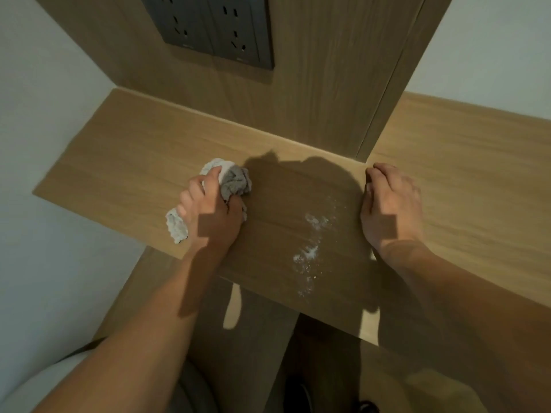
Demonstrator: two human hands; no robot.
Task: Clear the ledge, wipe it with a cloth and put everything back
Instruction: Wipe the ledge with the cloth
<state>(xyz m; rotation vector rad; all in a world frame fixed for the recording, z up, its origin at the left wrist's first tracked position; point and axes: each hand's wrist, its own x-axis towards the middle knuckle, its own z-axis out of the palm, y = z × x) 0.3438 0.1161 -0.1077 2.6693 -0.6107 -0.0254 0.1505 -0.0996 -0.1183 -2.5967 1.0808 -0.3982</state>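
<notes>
Left hand (208, 216) grip on bunched cloth (232, 181), wooden ledge (125, 162)

The ledge (134, 162) is matt, smooth wood-grain laminate, dusted with white powder (310, 248). The cloth (235, 181) is nubbly terry, white and grey. The sockets (217, 28) are dark matt plastic.

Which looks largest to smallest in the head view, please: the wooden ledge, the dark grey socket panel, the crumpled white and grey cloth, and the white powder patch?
1. Wooden ledge
2. Dark grey socket panel, partly cropped
3-4. Crumpled white and grey cloth, partly hidden under the left hand, and white powder patch: too alike to rank.
</notes>
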